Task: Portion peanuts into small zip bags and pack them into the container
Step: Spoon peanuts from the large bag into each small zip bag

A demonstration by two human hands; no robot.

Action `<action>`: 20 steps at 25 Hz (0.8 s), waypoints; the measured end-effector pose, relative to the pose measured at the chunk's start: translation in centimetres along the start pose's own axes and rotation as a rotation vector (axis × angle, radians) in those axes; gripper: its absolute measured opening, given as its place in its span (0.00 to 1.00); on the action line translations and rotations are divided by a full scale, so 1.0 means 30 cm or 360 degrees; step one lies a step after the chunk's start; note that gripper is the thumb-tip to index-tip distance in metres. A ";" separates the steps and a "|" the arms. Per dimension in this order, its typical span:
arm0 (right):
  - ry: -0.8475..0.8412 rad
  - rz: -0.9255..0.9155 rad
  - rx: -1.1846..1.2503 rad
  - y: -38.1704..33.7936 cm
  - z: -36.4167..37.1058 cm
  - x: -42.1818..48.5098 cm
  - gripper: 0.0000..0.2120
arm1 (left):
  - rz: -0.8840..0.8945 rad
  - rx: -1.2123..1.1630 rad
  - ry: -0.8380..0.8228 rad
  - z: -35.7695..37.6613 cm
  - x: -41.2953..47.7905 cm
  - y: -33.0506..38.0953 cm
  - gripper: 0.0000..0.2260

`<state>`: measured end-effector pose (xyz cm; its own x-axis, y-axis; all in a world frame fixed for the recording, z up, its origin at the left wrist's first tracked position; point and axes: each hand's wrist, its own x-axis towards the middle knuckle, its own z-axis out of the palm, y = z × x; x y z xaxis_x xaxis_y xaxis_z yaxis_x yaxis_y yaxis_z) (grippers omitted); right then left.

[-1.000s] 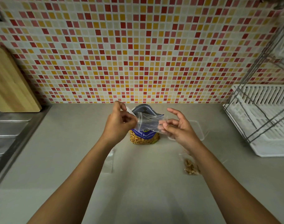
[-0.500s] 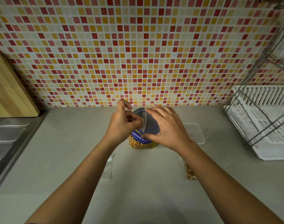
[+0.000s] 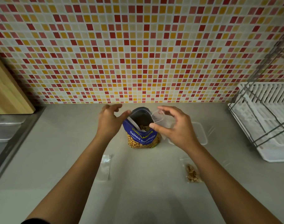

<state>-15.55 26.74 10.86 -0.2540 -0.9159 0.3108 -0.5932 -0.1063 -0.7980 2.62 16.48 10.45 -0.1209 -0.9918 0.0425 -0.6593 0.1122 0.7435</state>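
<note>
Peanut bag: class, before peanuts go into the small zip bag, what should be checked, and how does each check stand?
1. The peanut bag upright, mouth open: ok.
2. The small zip bag in the grip of the right hand: ok.
3. Mouth of the small zip bag spread open: ok.
4. The left hand empty, beside the peanut bag: ok.
5. Lid off the container: cannot tell.

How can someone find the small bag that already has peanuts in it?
On the grey counter, find the blue Salted Peanuts pouch. The filled zip bag lies nearer the person, to its right. Unlike the flat empty bag on the left, it holds peanuts.
</note>
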 end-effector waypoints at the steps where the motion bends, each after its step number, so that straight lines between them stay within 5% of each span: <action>1: 0.0012 0.0069 0.0096 0.012 0.005 0.000 0.27 | 0.0000 0.0107 -0.0069 0.013 0.016 -0.014 0.19; 8: -0.0013 0.0433 0.0390 0.104 0.049 -0.013 0.27 | 0.0456 0.0113 -0.0108 0.030 0.018 0.025 0.11; 11: -0.0152 0.0417 0.0337 0.116 0.058 -0.019 0.27 | 0.0600 0.0742 0.0057 0.021 0.026 0.026 0.13; 13: -0.0192 0.0370 0.0290 0.114 0.060 -0.017 0.27 | 0.0550 0.1049 -0.0086 0.045 0.016 0.020 0.14; 20: -0.0224 0.0296 0.0142 0.099 0.053 -0.018 0.29 | -0.0020 0.0601 -0.0098 0.109 0.030 0.044 0.11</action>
<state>-15.96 26.30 7.49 -0.2397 -0.9672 0.0842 -0.4749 0.0411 -0.8791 -0.80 15.95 9.30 -0.1478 -0.9889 -0.0142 -0.8867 0.1261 0.4449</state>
